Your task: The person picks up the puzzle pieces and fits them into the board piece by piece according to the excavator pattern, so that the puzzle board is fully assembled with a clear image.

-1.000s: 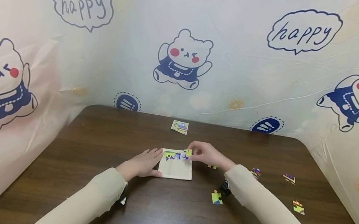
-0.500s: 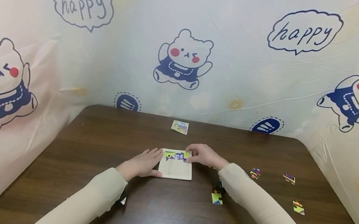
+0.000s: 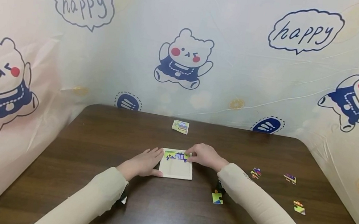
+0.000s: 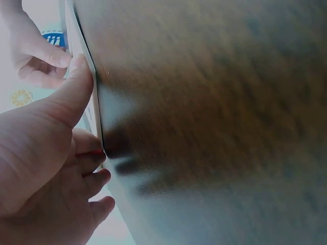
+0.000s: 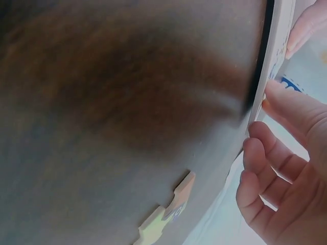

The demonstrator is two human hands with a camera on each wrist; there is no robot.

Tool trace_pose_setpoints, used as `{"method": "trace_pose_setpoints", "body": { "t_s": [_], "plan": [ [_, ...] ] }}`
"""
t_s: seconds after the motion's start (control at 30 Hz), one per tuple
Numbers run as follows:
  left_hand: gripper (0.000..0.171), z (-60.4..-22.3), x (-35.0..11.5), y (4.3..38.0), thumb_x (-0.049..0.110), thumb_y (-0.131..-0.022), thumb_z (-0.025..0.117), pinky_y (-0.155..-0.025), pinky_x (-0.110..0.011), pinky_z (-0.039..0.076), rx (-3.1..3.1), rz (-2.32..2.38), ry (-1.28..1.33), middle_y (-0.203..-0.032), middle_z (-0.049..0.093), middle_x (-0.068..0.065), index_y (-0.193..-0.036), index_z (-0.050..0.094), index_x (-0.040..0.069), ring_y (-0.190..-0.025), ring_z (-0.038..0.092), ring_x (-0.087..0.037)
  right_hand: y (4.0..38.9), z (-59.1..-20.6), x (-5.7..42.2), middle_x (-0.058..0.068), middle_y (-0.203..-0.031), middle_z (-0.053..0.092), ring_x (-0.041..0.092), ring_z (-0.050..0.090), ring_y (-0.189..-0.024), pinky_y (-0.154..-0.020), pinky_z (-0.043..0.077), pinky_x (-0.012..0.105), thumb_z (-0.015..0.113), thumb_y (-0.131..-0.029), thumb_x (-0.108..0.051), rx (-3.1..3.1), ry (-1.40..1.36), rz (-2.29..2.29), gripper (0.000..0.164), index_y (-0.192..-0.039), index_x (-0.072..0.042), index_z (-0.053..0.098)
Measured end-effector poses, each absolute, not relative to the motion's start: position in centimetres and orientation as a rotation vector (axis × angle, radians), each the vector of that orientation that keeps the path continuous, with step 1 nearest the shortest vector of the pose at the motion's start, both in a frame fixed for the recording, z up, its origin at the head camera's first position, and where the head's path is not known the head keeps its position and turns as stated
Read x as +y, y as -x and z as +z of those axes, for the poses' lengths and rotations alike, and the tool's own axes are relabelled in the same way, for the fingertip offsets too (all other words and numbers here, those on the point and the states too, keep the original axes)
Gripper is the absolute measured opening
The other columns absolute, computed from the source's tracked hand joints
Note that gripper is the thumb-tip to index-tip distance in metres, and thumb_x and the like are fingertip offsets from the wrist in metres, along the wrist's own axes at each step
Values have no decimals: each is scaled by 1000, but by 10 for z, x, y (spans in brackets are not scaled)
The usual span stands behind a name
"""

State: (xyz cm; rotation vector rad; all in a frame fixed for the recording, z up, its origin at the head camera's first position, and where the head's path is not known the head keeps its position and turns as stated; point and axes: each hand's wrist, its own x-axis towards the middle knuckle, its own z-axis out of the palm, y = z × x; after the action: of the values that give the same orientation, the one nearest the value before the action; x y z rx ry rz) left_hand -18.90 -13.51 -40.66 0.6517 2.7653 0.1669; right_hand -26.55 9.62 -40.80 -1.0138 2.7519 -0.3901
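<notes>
A white square puzzle tray [image 3: 175, 172] lies at the middle of the table, with a row of joined green and purple puzzle pieces [image 3: 175, 155] along its far side. My left hand [image 3: 142, 163] rests against the tray's left edge, fingers extended and thumb at the near left corner. At the far right corner, my right hand [image 3: 206, 155] holds a green puzzle piece [image 3: 186, 155] with thumb and forefinger, partly hiding it. In the right wrist view the thumb and curled fingers [image 5: 255, 163] are beside the tray rim [image 5: 265, 66].
Loose puzzle pieces lie to the right: a green one [image 3: 217, 198] near the right wrist, a purple one [image 3: 256, 173], another purple one [image 3: 289, 178] and a green and orange one [image 3: 299, 207]. A picture card [image 3: 180, 126] lies beyond the tray. Printed cloth [image 3: 237, 59] hangs behind the table.
The right hand has shifted slightly left and lowered the green piece into the tray's far right corner, against the row. The left hand has stayed in place.
</notes>
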Motion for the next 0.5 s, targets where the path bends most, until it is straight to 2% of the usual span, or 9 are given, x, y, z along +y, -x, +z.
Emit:
{"method": "trace_pose_setpoints", "body": {
  "t_s": [0.13, 0.27, 0.5],
  "plan": [
    [80, -406, -135, 188, 47, -87, 56, -107, -47, 16, 2761, 187, -649, -149, 20, -17, -141, 27, -5, -136, 16, -31, 266, -409, 93, -5, -93, 66, 11, 49, -72, -63, 42, 27, 70, -83, -21, 2779, 1016, -367, 22, -104, -16, 72],
    [80, -405, -135, 188, 46, -87, 57, -107, -47, 15, 2760, 195, -642, -149, 21, -17, -141, 28, -5, -136, 16, -31, 266, -410, 92, -8, -84, 63, 11, 50, -71, -63, 42, 27, 71, -82, -20, 2795, 1016, -355, 21, -103, -17, 72],
    [80, -406, -135, 188, 47, -87, 56, -107, -46, 16, 2765, 181, -648, -149, 21, -17, -141, 28, -5, -136, 17, -31, 262, -406, 94, -7, -70, 56, 11, 48, -63, -56, 39, 25, 70, -83, -21, 2756, 1040, -378, 26, -107, -13, 70]
  ]
}}
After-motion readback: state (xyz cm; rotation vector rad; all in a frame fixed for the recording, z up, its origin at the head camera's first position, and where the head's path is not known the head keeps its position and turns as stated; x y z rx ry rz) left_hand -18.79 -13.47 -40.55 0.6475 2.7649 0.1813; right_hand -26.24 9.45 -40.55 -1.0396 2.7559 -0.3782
